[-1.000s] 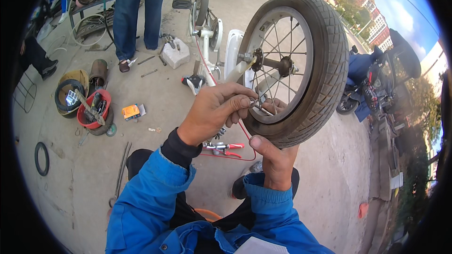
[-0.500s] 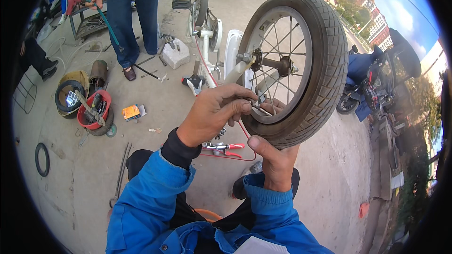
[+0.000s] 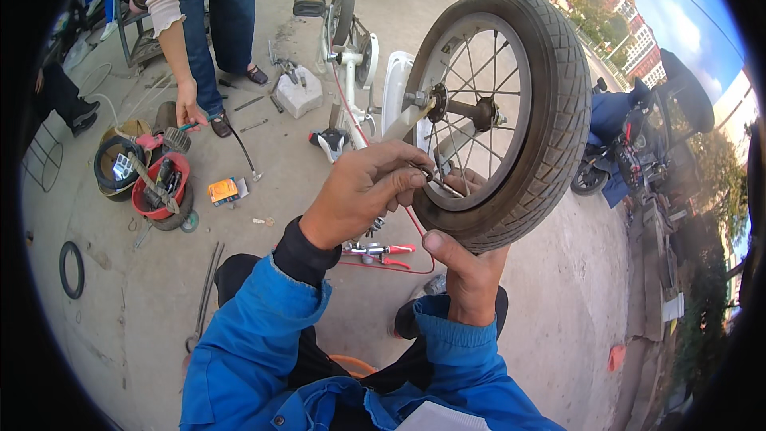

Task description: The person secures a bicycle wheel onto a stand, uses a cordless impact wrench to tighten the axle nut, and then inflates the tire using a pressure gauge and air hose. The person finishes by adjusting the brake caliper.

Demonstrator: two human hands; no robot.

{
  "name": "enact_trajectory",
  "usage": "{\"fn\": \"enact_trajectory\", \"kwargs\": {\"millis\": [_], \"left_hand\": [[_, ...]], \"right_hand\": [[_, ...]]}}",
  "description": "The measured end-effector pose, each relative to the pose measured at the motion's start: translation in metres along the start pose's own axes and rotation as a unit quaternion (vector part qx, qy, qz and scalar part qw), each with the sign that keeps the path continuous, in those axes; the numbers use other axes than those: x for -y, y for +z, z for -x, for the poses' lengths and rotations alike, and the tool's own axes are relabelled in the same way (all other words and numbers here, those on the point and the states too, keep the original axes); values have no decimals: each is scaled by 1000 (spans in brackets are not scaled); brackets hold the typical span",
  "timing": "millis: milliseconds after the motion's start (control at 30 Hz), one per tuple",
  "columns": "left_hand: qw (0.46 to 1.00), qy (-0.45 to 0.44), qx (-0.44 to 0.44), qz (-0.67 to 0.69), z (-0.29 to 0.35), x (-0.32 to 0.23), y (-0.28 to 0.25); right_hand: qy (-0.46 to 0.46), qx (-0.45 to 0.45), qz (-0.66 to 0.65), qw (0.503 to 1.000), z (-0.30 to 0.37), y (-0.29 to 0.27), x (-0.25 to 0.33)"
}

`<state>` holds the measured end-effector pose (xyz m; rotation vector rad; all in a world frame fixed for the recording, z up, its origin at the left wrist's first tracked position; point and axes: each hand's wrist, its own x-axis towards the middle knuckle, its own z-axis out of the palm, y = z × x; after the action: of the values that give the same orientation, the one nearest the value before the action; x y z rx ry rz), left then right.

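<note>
A small bicycle wheel (image 3: 511, 230) with a black tyre and wire spokes stands up in front of me, held on the white bicycle's fork (image 3: 405, 121). My right hand (image 3: 472, 275) grips it from below, thumb outside the tyre and fingertips inside the rim. My left hand (image 3: 369, 195) is closed in a pinch at the lower left of the rim. Its fingertips hold a small dark piece at the end of a thin metal valve stem (image 3: 444, 186); the fingers partly hide it. A red cable (image 3: 345, 100) runs down the bicycle's frame.
At left, another person's hand (image 3: 188, 108) holds an air hose over a red tool bucket (image 3: 182, 183). A stone block (image 3: 299, 94), an orange box (image 3: 227, 191), a loose tyre (image 3: 72, 270) and a long metal tool (image 3: 206, 291) lie on the ground. A motor scooter (image 3: 626, 140) stands at right.
The other person has leaned in and lowered the hose toward the bucket. My left fingertips have shifted slightly at the valve stem; the wheel and my right hand have hardly moved.
</note>
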<state>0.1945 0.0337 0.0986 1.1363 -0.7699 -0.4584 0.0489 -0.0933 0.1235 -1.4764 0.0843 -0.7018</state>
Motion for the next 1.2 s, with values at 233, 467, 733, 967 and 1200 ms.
{"fn": "enact_trajectory", "kwargs": {"millis": [233, 467, 733, 967, 1200], "left_hand": [[995, 68, 12, 71, -3, 6, 3], [999, 44, 14, 6, -1, 8, 7], [996, 71, 14, 54, -2, 4, 8], [999, 49, 9, 7, -1, 2, 2], [997, 64, 21, 34, 1, 3, -1]], "right_hand": [[-1, -11, -11, 1000, 1, 2, 1], [-9, -4, -8, 1000, 0, 2, 1], [42, -25, 4, 999, 0, 3, 3], [-2, 0, -1, 1000, 0, 0, -1], [0, -6, -10, 1000, 0, 1, 0]]}}
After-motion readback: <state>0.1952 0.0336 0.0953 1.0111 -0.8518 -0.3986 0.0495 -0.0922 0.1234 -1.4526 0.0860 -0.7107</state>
